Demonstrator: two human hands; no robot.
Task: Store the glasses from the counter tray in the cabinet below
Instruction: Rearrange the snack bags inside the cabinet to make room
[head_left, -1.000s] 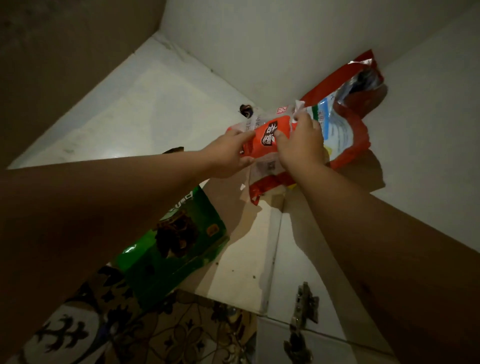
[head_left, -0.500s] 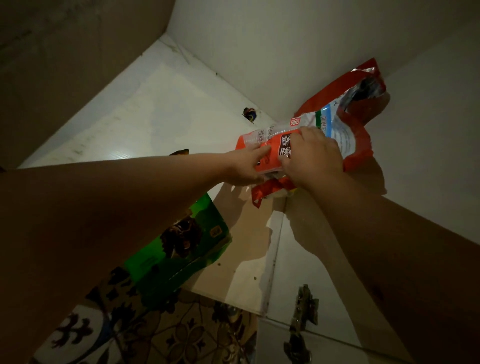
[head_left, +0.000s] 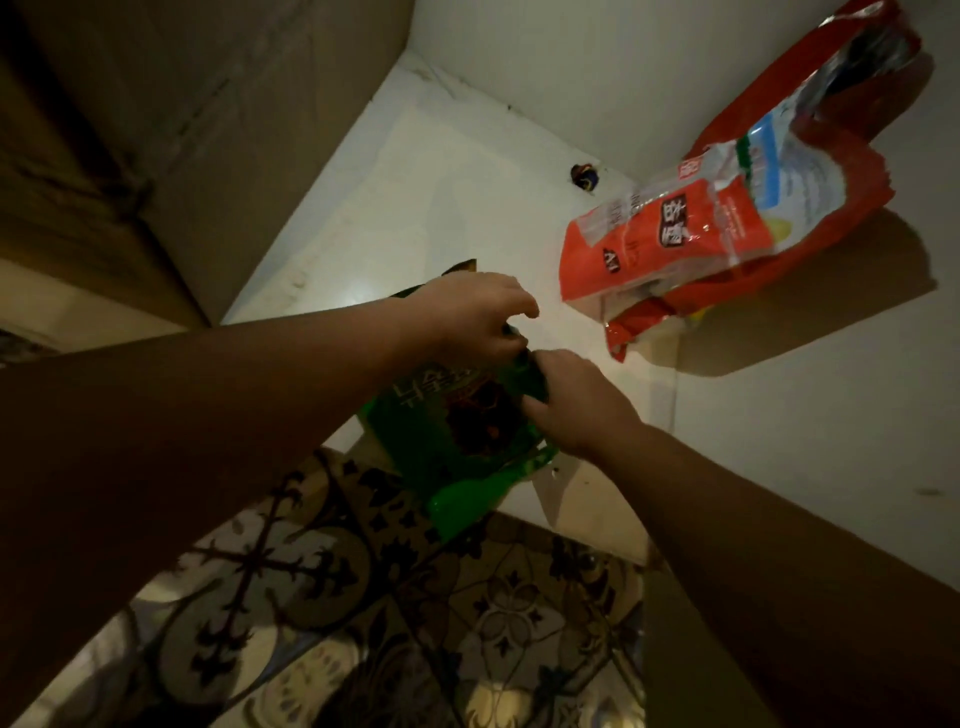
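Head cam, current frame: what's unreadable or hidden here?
- Glasses and counter tray: nowhere in the head view.
- Green packet: top edge covered by the left hand and right hand; their grip is unclear.
- Small dark object at the cabinet's back wall: too small and dim to identify.
- Red bag: lower part behind the orange packet; top corner cut by the frame edge.

Left hand (head_left: 475, 317): off the orange packet (head_left: 660, 244) now, gripping the green packet's (head_left: 462, 421) top edge.
Right hand (head_left: 576, 402): also moved from orange packet to green one.
Orange packet: released, lying against the red bag (head_left: 810, 171).
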